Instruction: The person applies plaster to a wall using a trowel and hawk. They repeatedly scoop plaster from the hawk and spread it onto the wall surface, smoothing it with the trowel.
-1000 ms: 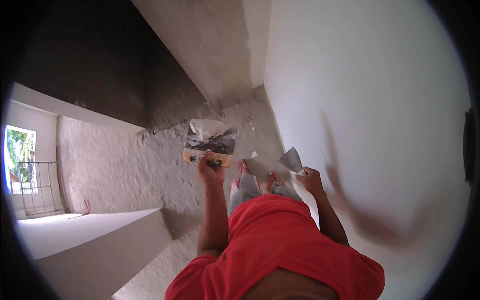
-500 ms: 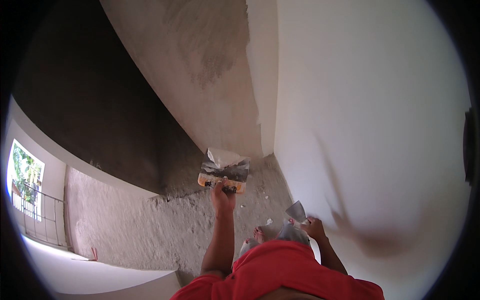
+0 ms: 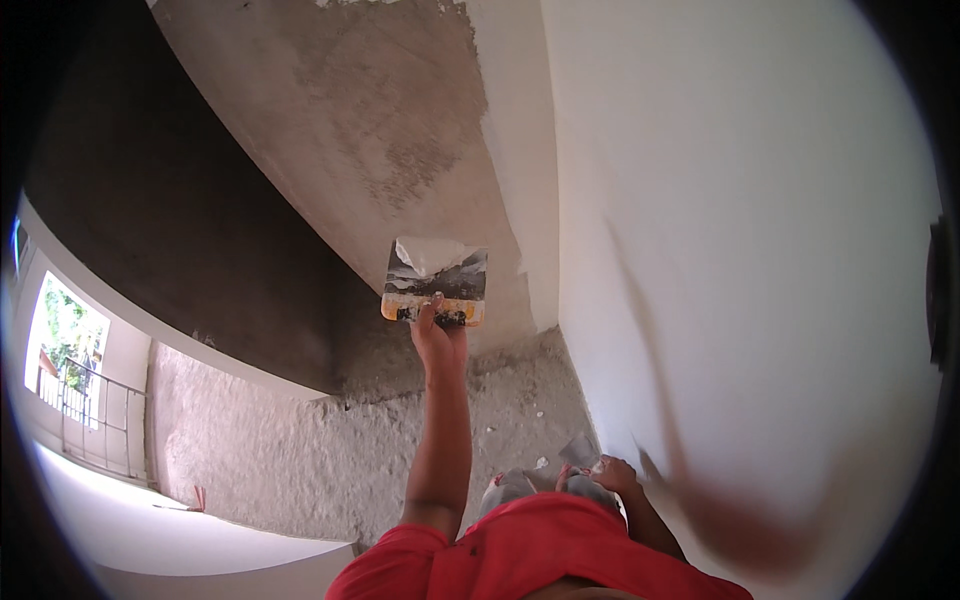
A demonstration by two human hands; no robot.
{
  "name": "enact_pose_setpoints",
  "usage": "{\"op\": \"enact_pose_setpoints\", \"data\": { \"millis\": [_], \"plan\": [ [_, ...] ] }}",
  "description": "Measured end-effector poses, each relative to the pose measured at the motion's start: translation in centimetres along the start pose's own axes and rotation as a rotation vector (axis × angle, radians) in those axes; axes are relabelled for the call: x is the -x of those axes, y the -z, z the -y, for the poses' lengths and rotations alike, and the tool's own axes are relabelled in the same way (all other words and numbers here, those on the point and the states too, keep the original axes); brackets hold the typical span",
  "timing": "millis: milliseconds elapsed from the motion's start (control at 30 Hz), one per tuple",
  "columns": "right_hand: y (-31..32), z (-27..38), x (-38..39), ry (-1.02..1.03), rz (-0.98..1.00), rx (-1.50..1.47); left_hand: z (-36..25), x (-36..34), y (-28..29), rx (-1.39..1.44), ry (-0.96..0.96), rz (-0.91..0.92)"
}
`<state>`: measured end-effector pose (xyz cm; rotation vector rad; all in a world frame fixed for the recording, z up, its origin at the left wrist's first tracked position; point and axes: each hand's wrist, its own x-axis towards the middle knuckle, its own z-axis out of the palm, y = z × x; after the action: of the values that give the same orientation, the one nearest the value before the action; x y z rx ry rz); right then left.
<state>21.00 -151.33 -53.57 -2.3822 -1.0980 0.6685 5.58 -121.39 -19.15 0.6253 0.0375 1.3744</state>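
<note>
Flat blade (image 3: 455,283) and scraper (image 3: 577,450) both held

The flat blade is gripped by the left hand (image 3: 438,342), which is stretched out in front. Its orange and black edge is held, with the thumb laid on top. A big blob of white paste (image 3: 428,255) is carried on the far part of this blade. The scraper is gripped by the right hand (image 3: 616,475), which is held lower and closer to the body. Its grey end is pointed ahead and a bit to the left.

Below both hands, a red shirt (image 3: 540,545) is seen. To the right of the right hand, a smooth white wall (image 3: 740,250) is seen, with a shadow (image 3: 750,530) cast on it. Past the left hand, a brown-grey wall (image 3: 340,80) is partly covered in white. To that hand's left, a dark area (image 3: 200,200) is seen. Under the hands, rough grey floor (image 3: 300,450) is dotted with white bits (image 3: 541,463). Far left of both hands, a window (image 3: 70,330) and a metal railing (image 3: 105,405) can be seen.
</note>
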Motion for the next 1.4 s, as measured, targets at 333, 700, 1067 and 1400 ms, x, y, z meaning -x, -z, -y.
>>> {"op": "enact_pose_setpoints", "data": {
  "millis": [333,700,1067,1400],
  "plan": [
    [-4.5,-3.2,9.2,-0.012,0.310,-0.472,-1.8,-0.1,-1.7,-0.018,0.102,-0.001],
    [1.0,4.5,20.9,-0.195,0.358,-0.619,-11.4,-6.3,-22.8,-1.215,-0.637,0.260],
    [-2.1,-1.2,20.9,-0.191,0.388,-0.457,-9.3,-20.1,-31.0,-1.824,-1.899,0.358],
    [-1.0,-1.8,23.1,-0.176,0.356,-0.417,-13.4,-18.0,-33.8,-2.106,-1.825,0.297]
  ]
}}
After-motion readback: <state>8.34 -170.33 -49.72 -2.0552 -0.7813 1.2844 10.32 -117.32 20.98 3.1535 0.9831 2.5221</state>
